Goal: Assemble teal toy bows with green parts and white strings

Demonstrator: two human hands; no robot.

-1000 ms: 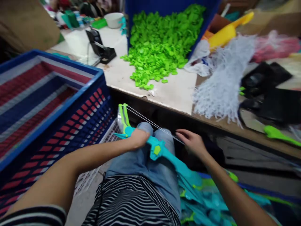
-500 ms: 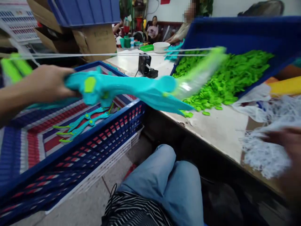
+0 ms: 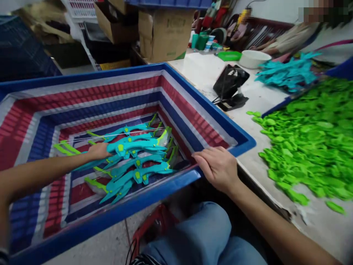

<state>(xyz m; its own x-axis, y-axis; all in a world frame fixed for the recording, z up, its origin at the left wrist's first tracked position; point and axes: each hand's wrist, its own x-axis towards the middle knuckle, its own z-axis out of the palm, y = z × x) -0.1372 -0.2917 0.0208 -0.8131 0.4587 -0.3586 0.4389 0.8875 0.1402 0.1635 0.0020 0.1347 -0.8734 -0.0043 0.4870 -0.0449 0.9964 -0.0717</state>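
Note:
My left hand (image 3: 98, 151) is closed around a turquoise toy bow (image 3: 129, 147) with lime-green tips and a white string, down inside the large blue basket (image 3: 176, 185). More toy bows (image 3: 146, 172) of the same kind lie on the basket's bottom, beneath and beside the held one. Whether the held bow rests on them I cannot tell. My right hand (image 3: 216, 167) grips the basket's rim near its right corner, fingers folded over the edge.
Red, white and blue striped sheeting (image 3: 82, 88) lines the basket. To the right, a table (image 3: 190, 64) bears a small black fan (image 3: 231, 82), a heap of green plastic pieces (image 3: 309, 140), turquoise parts (image 3: 288, 71) and a white bowl (image 3: 255, 59). A cardboard box (image 3: 168, 35) stands behind. People sit farther back.
My left hand has lowered the toy bow into the basket. My right hand has left the white strings on the table and taken hold of the rim. The view has turned left.

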